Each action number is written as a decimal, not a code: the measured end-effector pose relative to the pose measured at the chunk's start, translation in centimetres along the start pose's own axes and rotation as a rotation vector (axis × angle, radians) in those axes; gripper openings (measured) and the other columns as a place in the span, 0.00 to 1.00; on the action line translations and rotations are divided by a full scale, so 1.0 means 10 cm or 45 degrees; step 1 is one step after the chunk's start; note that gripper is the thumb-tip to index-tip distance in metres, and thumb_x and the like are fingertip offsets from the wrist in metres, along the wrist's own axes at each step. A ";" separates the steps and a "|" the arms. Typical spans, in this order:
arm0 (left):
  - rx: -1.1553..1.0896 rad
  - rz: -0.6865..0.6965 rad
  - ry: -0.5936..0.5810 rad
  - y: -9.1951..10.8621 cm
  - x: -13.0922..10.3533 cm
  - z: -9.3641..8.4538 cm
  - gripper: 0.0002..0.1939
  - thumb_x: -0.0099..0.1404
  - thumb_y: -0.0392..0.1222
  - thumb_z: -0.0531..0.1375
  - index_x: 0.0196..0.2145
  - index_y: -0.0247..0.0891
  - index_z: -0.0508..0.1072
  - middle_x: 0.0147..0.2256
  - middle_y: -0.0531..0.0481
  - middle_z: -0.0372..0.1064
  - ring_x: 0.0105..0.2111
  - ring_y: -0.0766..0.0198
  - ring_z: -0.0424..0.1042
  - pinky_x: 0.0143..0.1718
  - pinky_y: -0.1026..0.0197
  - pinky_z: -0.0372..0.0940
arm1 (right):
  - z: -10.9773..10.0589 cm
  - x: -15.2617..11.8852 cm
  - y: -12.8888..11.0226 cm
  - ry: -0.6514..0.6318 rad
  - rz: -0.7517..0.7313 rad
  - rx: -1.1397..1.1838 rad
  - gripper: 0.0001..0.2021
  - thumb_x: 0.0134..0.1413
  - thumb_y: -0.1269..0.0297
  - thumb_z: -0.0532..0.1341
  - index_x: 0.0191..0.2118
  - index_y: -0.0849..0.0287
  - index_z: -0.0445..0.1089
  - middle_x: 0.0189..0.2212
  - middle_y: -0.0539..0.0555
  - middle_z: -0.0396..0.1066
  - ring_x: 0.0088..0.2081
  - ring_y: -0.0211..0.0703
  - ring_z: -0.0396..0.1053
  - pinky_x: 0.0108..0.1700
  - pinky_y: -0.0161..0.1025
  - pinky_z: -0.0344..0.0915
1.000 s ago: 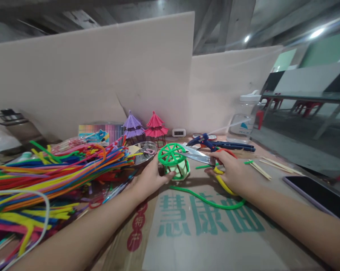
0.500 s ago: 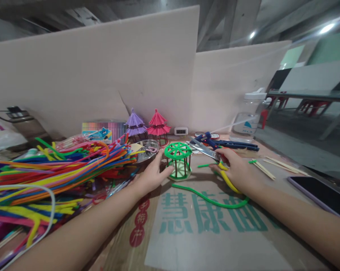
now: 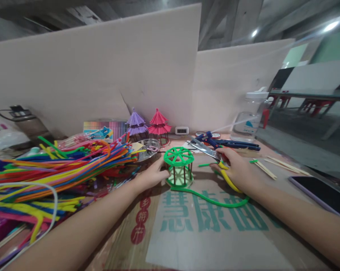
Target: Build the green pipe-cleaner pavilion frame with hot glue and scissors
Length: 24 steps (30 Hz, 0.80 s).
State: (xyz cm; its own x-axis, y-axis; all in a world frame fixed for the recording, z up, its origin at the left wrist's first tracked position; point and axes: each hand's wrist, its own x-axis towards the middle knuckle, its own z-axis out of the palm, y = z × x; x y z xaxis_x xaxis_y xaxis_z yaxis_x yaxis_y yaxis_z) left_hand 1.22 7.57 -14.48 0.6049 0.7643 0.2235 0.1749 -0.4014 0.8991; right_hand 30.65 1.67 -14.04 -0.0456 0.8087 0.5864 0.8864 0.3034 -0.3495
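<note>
A small pavilion model point(image 3: 179, 157) stands on the table, with a green spoked pipe-cleaner roof ring, thin brown posts and a green-edged base. My left hand point(image 3: 153, 176) grips its left side, thumb in front; the other fingertips are partly hidden behind it. My right hand point(image 3: 234, 168) is closed round the yellow-handled scissors point(image 3: 207, 151), whose blades point left towards the model without touching it. A long green pipe cleaner point(image 3: 212, 201) curves over the table from the model's base to below my right hand. A short green piece point(image 3: 205, 165) lies beneath the scissors.
Many coloured pipe cleaners point(image 3: 74, 173) are heaped at left. Behind stand a purple pagoda point(image 3: 136, 122), a pink pagoda point(image 3: 159, 122) and a metal bowl point(image 3: 149, 150). A glue gun point(image 3: 208, 139), pliers point(image 3: 238, 144), a water bottle point(image 3: 249, 116), sticks point(image 3: 264, 169) and a phone point(image 3: 319, 194) are at right.
My left hand has drawn the pavilion model slightly towards me, so its base now meets the end of the long green pipe cleaner. My right hand and the scissors have barely moved.
</note>
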 end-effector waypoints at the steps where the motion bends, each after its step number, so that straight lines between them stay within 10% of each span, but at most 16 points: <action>1: -0.065 -0.021 -0.053 0.03 0.00 -0.03 0.31 0.51 0.34 0.59 0.55 0.40 0.70 0.58 0.47 0.68 0.61 0.46 0.63 0.64 0.46 0.55 | 0.00 0.00 0.00 -0.001 0.002 0.003 0.20 0.56 0.47 0.61 0.46 0.58 0.70 0.37 0.57 0.74 0.36 0.51 0.71 0.35 0.42 0.65; 8: -0.201 -0.133 -0.389 0.21 0.01 -0.22 0.30 0.56 0.37 0.65 0.58 0.40 0.68 0.60 0.45 0.66 0.61 0.50 0.63 0.63 0.49 0.58 | 0.03 -0.01 0.04 0.011 -0.037 0.013 0.19 0.56 0.48 0.61 0.45 0.57 0.70 0.36 0.56 0.73 0.36 0.50 0.71 0.35 0.43 0.65; 15: 0.198 -0.121 0.295 -0.03 0.01 0.06 0.22 0.57 0.45 0.67 0.47 0.37 0.69 0.43 0.46 0.74 0.44 0.57 0.73 0.48 0.54 0.68 | 0.05 -0.01 0.06 0.009 -0.038 -0.009 0.20 0.57 0.48 0.61 0.49 0.57 0.70 0.38 0.56 0.74 0.38 0.51 0.71 0.36 0.43 0.66; 24: 0.389 -0.005 0.341 0.06 -0.05 0.10 0.30 0.57 0.48 0.68 0.54 0.40 0.65 0.47 0.47 0.72 0.45 0.57 0.73 0.49 0.57 0.67 | 0.02 -0.01 0.02 0.001 -0.026 -0.022 0.20 0.57 0.49 0.61 0.49 0.57 0.70 0.38 0.56 0.74 0.38 0.51 0.72 0.35 0.42 0.65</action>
State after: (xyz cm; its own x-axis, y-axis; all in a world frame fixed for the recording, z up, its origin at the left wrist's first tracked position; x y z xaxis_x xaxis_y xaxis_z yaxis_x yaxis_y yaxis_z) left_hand 1.81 6.48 -14.36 0.3872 0.8543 0.3467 0.4242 -0.4989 0.7557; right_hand 30.73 1.71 -14.30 -0.0632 0.8020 0.5939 0.8933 0.3109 -0.3247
